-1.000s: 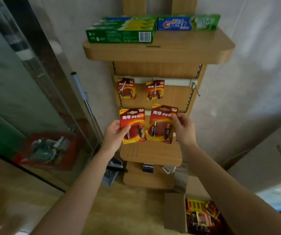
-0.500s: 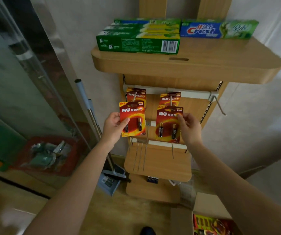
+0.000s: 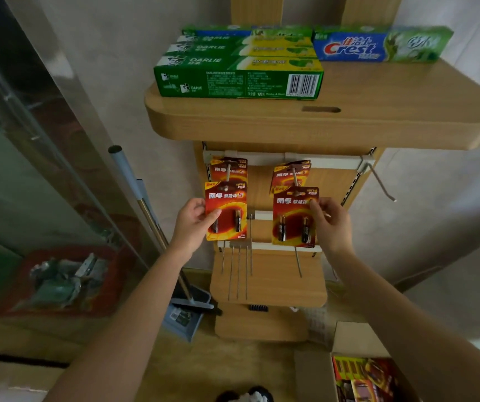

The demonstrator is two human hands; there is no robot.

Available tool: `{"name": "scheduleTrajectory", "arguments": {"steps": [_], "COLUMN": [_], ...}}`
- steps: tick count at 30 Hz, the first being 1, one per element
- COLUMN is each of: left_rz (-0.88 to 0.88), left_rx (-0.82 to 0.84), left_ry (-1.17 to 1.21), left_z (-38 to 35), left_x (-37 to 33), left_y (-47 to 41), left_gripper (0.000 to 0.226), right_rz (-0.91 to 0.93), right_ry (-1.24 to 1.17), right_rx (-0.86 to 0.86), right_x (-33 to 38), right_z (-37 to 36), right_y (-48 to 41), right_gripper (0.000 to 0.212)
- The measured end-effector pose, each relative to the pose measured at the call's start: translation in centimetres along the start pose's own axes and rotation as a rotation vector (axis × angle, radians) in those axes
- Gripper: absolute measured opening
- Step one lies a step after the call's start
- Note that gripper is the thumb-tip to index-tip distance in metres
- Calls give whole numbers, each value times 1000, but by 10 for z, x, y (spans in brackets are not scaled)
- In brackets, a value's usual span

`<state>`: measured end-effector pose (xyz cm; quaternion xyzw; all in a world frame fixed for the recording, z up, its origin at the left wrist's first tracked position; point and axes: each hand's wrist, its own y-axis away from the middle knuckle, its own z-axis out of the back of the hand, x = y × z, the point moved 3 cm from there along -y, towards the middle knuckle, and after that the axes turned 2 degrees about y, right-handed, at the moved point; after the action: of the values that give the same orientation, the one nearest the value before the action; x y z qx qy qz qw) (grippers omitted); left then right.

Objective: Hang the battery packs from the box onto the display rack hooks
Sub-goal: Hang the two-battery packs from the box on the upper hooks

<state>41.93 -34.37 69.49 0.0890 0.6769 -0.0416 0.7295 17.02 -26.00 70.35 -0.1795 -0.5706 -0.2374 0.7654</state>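
My left hand [image 3: 193, 221] grips a red battery pack [image 3: 227, 210] by its left edge, its hang hole just below the tip of the upper left hook. My right hand [image 3: 330, 221] pinches a second red battery pack [image 3: 293, 219] by its right edge, under the upper right hook. Battery packs hang on both upper hooks, one group at the left [image 3: 230, 169] and one at the right [image 3: 291, 175]. The cardboard box [image 3: 357, 375] with more packs stands on the floor at the lower right.
The wooden display rack [image 3: 319, 123] carries toothpaste boxes [image 3: 238, 74] on its top shelf. A bare hook [image 3: 380, 181] sticks out at the rack's right. Several thin lower hooks [image 3: 238, 271] point down over a small shelf. A broom handle [image 3: 143, 204] and dustpan lean at the left.
Both hands have lifted their packs up from the lower rail to just below the upper hooks. The camera has come closer to the rack.
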Motion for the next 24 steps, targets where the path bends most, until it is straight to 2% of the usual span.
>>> {"name": "scheduleTrajectory", "arguments": {"steps": [11,16,19,24], "left_rz": [13,44,43,49], "left_rx": [62,57,45,18], "left_ry": [12,18,-42,-157], "left_z": [-6,-7,-10,-12], "left_x": [-2,-4,-6,-7], "left_y": [-26,-39,-48,-64], "left_gripper": [21,23,30,29], "right_rz": [-55,-92,-105,-116], "right_ry": [8,96,173,299], "right_rx": [-75,-76,-78,-47], "right_x": [-8,-7,-1,9], "right_z": [1,-5,-9,-16], "right_y": [-4,-28,-45,-70], "right_gripper": [27,27,28,28]}}
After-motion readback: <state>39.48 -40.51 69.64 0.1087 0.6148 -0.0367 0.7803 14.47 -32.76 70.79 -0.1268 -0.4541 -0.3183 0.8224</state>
